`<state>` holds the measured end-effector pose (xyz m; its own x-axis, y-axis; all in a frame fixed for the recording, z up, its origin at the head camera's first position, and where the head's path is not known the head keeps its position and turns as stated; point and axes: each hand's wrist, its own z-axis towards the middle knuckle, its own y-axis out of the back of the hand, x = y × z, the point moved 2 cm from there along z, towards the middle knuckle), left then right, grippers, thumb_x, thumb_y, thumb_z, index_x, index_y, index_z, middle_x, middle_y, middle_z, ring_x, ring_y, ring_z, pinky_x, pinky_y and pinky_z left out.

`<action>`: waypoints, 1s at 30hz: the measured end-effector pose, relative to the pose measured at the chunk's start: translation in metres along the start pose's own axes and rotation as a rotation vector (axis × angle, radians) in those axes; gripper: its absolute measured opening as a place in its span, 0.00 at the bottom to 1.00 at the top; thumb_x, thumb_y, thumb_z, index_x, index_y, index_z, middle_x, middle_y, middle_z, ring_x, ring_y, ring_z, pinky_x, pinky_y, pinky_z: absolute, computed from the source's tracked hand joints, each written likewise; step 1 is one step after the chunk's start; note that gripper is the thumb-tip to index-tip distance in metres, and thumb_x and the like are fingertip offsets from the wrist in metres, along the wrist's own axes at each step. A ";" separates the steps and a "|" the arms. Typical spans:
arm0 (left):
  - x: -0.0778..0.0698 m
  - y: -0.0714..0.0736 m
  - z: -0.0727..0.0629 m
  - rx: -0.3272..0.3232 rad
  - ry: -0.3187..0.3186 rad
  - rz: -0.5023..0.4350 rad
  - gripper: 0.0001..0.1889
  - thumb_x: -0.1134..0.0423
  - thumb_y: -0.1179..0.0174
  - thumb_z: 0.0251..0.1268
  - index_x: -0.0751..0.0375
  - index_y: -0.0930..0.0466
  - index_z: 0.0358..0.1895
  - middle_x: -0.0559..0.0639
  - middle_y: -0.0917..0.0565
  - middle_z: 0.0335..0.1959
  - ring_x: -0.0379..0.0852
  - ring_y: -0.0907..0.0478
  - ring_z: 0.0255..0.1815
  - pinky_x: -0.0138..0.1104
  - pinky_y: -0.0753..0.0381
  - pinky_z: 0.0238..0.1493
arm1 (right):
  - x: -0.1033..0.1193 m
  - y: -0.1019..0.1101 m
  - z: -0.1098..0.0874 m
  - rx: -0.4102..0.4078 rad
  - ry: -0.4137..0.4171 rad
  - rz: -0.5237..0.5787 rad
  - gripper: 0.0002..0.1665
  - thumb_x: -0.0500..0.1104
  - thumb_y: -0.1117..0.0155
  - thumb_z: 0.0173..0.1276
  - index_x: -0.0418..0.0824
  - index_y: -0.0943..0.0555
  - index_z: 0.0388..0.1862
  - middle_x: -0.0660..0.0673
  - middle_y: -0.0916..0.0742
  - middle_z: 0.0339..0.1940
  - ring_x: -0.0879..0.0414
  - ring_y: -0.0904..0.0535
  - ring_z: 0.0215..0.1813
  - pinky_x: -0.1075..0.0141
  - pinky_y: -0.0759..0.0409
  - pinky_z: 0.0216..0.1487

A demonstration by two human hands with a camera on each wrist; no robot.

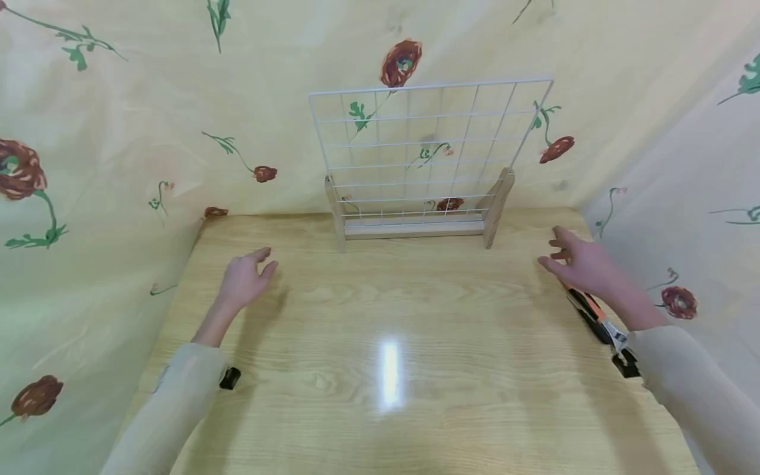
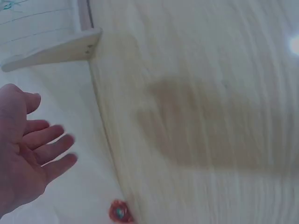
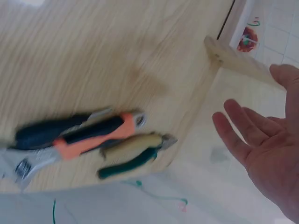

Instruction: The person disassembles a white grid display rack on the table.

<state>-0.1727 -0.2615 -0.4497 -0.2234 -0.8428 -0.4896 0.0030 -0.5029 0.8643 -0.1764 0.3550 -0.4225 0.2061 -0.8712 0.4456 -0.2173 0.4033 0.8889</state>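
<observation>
My left hand hovers over the left part of the wooden table, fingers loosely bent and holding nothing. On the far right, my right hand hangs above the tools with relaxed, parted fingers, also holding nothing. Below it lie an adjustable wrench with an orange and black handle, a black-handled screwdriver, and pliers with one yellow and one green handle. In the head view the right hand and forearm cover part of these tools. Between the hands, farther back, stands a white wire grid rack with wooden feet.
A flower-printed sheet hangs behind the table and down both sides. The rack stands close to the back edge. A bright light reflection shows on the tabletop. Small black devices sit at both wrists.
</observation>
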 end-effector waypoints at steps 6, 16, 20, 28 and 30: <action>-0.030 -0.008 0.050 -0.029 0.052 -0.268 0.15 0.71 0.43 0.72 0.79 0.22 0.55 0.69 0.16 0.46 0.64 0.17 0.46 0.51 0.14 0.49 | 0.020 -0.001 0.040 -0.150 0.052 0.234 0.29 0.38 0.44 0.77 0.23 0.35 0.69 0.21 0.21 0.56 0.29 0.21 0.52 0.60 0.12 0.42; -0.069 -0.012 0.121 0.019 0.174 -0.651 0.29 0.73 0.45 0.72 0.71 0.41 0.73 0.69 0.28 0.66 0.63 0.29 0.65 0.48 0.23 0.65 | 0.028 0.016 0.093 -0.321 -0.015 0.570 0.31 0.32 0.50 0.74 0.23 0.41 0.73 0.21 0.29 0.64 0.51 0.23 0.52 0.78 0.16 0.40; -0.080 -0.011 0.135 0.001 0.156 -0.693 0.29 0.74 0.45 0.72 0.68 0.41 0.74 0.68 0.29 0.66 0.63 0.29 0.65 0.47 0.23 0.65 | 0.029 0.027 0.104 -0.318 -0.019 0.614 0.32 0.31 0.51 0.75 0.26 0.43 0.75 0.22 0.31 0.65 0.48 0.23 0.53 0.75 0.14 0.41; -0.086 -0.014 0.142 0.006 0.133 -0.723 0.30 0.77 0.46 0.70 0.64 0.40 0.74 0.68 0.29 0.66 0.63 0.28 0.64 0.46 0.20 0.62 | 0.038 0.030 0.116 -0.194 -0.029 0.695 0.33 0.30 0.53 0.76 0.28 0.46 0.77 0.21 0.34 0.67 0.32 0.29 0.63 0.69 0.13 0.46; -0.084 -0.018 0.140 0.024 0.137 -0.727 0.30 0.78 0.47 0.70 0.63 0.41 0.74 0.68 0.30 0.66 0.64 0.28 0.64 0.46 0.19 0.60 | 0.037 0.026 0.117 -0.164 -0.031 0.706 0.33 0.29 0.54 0.76 0.27 0.47 0.77 0.21 0.35 0.68 0.28 0.32 0.64 0.67 0.13 0.48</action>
<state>-0.2903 -0.1551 -0.4078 -0.0371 -0.3158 -0.9481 -0.1206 -0.9404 0.3179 -0.2865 0.3004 -0.3950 0.0421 -0.3936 0.9183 -0.1423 0.9074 0.3954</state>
